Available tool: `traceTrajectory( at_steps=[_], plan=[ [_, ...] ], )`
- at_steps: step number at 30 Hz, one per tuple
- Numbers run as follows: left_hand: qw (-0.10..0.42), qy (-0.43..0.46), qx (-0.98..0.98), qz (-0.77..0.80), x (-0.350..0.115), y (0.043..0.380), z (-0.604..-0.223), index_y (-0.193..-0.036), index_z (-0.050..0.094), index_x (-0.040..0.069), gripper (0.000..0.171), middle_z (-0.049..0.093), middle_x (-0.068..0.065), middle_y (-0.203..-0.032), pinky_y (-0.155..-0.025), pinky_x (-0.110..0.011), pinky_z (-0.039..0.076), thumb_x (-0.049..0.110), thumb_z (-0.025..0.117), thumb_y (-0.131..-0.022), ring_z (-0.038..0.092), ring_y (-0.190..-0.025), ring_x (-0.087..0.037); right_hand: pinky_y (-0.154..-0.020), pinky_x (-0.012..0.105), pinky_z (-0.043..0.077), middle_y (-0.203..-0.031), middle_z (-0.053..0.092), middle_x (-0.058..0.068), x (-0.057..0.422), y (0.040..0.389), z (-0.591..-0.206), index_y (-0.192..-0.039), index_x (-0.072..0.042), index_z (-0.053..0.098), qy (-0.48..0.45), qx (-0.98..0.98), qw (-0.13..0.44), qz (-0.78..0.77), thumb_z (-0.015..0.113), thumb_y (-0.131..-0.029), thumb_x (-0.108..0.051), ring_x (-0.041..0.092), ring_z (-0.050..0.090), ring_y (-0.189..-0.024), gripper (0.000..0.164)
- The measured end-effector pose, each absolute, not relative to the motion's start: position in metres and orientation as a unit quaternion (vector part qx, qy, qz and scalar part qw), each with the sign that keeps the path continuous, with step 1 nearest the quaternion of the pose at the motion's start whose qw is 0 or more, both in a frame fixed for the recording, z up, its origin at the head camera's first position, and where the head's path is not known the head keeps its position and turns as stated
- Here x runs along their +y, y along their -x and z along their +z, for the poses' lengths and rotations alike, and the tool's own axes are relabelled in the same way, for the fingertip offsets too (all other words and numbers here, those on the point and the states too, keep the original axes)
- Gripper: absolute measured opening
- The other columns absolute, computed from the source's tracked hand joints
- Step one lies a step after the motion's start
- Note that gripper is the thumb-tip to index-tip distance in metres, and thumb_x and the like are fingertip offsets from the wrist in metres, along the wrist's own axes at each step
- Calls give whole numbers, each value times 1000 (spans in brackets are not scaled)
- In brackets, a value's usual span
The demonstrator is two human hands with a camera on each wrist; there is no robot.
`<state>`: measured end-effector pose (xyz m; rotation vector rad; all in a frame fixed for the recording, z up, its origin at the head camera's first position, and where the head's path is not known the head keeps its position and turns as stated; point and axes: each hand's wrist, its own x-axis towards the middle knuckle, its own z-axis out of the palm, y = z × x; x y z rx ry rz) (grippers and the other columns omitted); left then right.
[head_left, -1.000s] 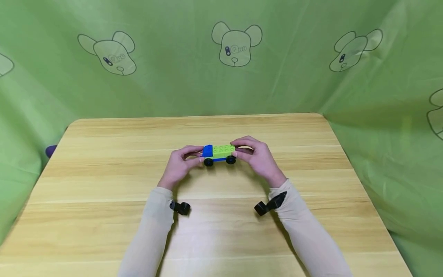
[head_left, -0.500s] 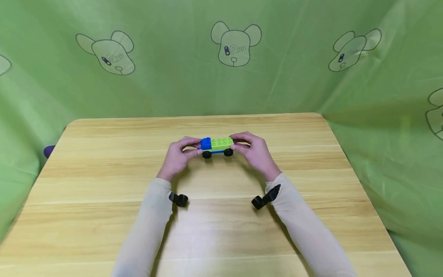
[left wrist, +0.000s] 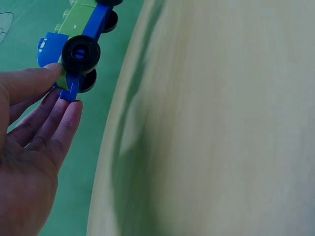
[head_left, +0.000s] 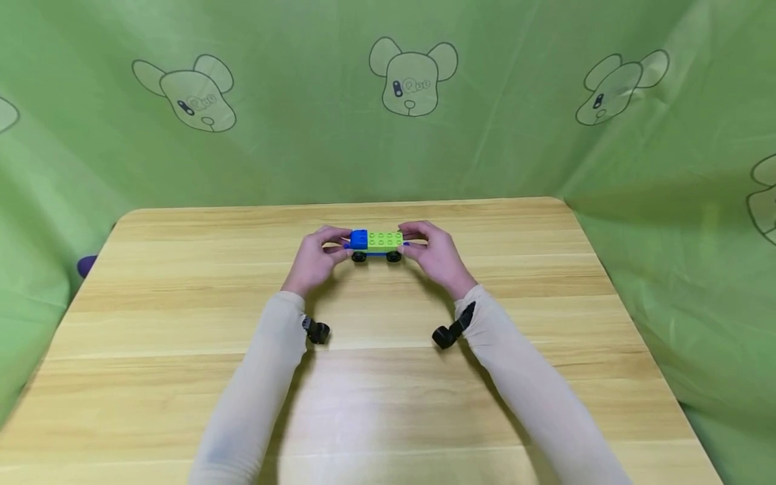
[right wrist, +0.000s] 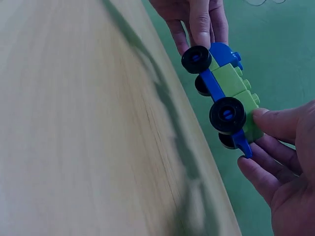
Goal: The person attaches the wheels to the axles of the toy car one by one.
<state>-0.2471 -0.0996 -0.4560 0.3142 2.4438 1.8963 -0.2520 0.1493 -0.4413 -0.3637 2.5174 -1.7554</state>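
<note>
Between both hands is a toy truck (head_left: 383,241) built of bricks, with a blue cab, a studded lime-green body, a blue base and black wheels. My left hand (head_left: 313,261) pinches its cab end between thumb and fingers. At the other end, my right hand (head_left: 438,257) pinches the green rear. In the right wrist view the truck (right wrist: 229,91) shows its wheels and a blue hook at the rear, by the right fingers. The left wrist view shows a blue hitch under the cab of the truck (left wrist: 78,54). It appears raised off the table, casting a shadow.
A light wood table (head_left: 376,404) spreads under the arms. Green cloth (head_left: 291,155) with bear-head drawings hangs behind and at both sides. Black wrist cameras (head_left: 445,335) sit on both sleeves. A purple object (head_left: 86,265) shows past the table's left edge.
Both hands have moved away from the body toward the table's far edge, carrying the truck with them and slightly left. Their grip on its two ends stays.
</note>
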Motion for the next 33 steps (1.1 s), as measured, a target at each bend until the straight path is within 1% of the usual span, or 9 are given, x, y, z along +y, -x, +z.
traceTrajectory(
  at_steps=[4,8,12,19,27,31,33],
  plan=[
    [16,-96,799,593,-97,253,-458,-122,64,-6,37,60,-12,-116,-88,-23,52,-8,70,-86,60,-106,-26,-92,27,51,-117,60,15,151,261,-445,-123,5,62,116,832,23,-543,73,-86,1,27,59,-110,39],
    [14,-95,806,584,-95,259,-460,-124,62,-7,38,59,-14,-118,-89,-25,52,-9,69,-86,60,-106,-27,-93,32,50,-115,61,12,151,268,-448,-122,2,63,115,848,19,-517,74,-86,-4,26,59,-108,37],
    [19,-89,815,572,-94,264,-461,-125,61,-7,40,59,-15,-119,-90,-27,52,-9,69,-86,60,-105,-27,-94,35,49,-115,61,9,149,275,-453,-121,-2,64,110,853,28,-510,74,-87,-6,25,60,-108,36],
    [40,-75,838,539,-94,268,-465,-126,60,-5,42,59,-14,-115,-89,-29,52,-9,69,-86,60,-100,-28,-93,36,49,-113,62,12,147,280,-459,-120,1,63,105,850,53,-513,73,-86,-2,26,60,-104,34],
    [48,-70,844,530,-92,268,-465,-128,58,-6,43,60,-17,-112,-90,-31,52,-10,67,-86,60,-100,-30,-95,37,48,-113,61,12,147,280,-461,-120,1,62,108,849,58,-514,72,-87,-2,27,59,-105,35],
    [58,-64,838,538,-94,268,-465,-132,55,-5,47,60,-17,-116,-92,-31,51,-7,68,-86,59,-104,-29,-97,37,47,-116,61,11,147,280,-460,-123,0,61,107,853,58,-507,72,-87,-5,27,58,-108,38],
    [62,-64,842,532,-96,268,-465,-134,54,-4,48,59,-16,-120,-95,-33,49,-1,69,-88,58,-108,-29,-99,38,45,-118,61,11,148,279,-460,-126,0,60,107,857,57,-501,73,-88,-8,27,58,-110,41]
  ],
)
